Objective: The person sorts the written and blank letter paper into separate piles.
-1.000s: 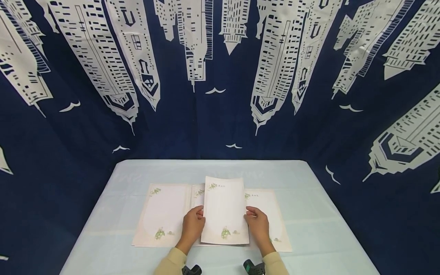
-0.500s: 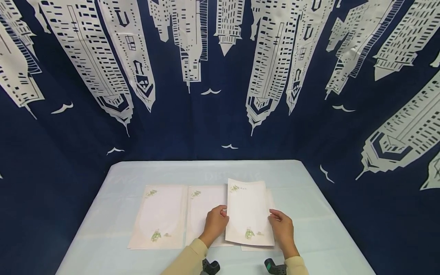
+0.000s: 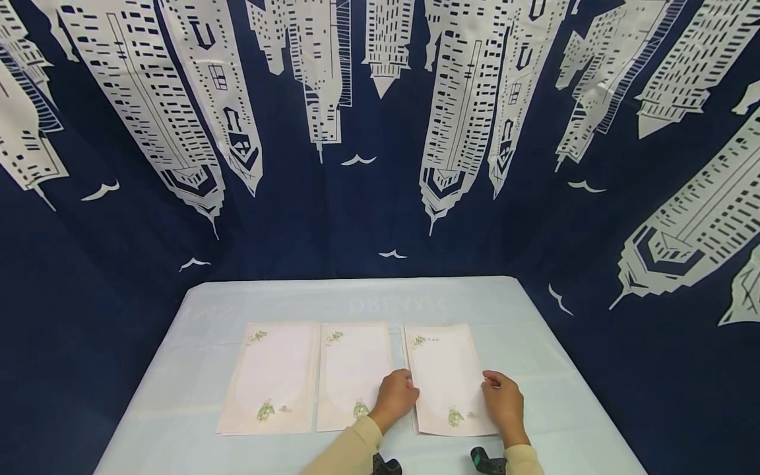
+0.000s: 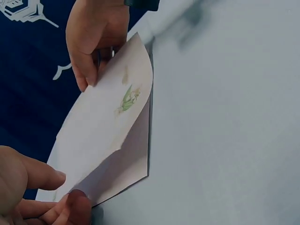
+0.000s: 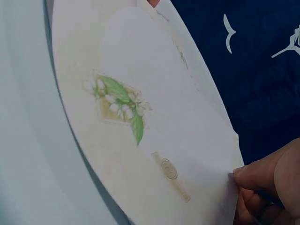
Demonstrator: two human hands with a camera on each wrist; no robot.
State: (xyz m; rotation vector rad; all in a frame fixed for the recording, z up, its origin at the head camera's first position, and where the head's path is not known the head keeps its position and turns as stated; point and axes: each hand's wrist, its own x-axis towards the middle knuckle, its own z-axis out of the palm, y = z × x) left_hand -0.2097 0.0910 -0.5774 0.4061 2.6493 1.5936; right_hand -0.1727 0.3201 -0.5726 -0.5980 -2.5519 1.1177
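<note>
My two hands hold a pale pink sheet of stationery paper (image 3: pixel 446 379) printed with a green lily-of-the-valley motif, low over the rightmost pile. The left hand (image 3: pixel 396 397) has its thumb and fingers at the sheet's left edge. At the opposite edge the right hand (image 3: pixel 503 402) pinches it, thumb on top and fingers below in the right wrist view. Bowed upward, the sheet (image 4: pixel 105 122) stands apart from the paper under it at the near edge in the left wrist view.
Two more piles of matching paper lie to the left: a middle pile (image 3: pixel 355 369) and a far-left pile (image 3: pixel 276 376). All are on a table with a pale cloth (image 3: pixel 534 343). A navy curtain (image 3: pixel 320 224) with white buildings hangs behind.
Both hands have carried the sheet rightward from above the middle pile and lowered it over the right pile. The middle pile is now mostly uncovered.
</note>
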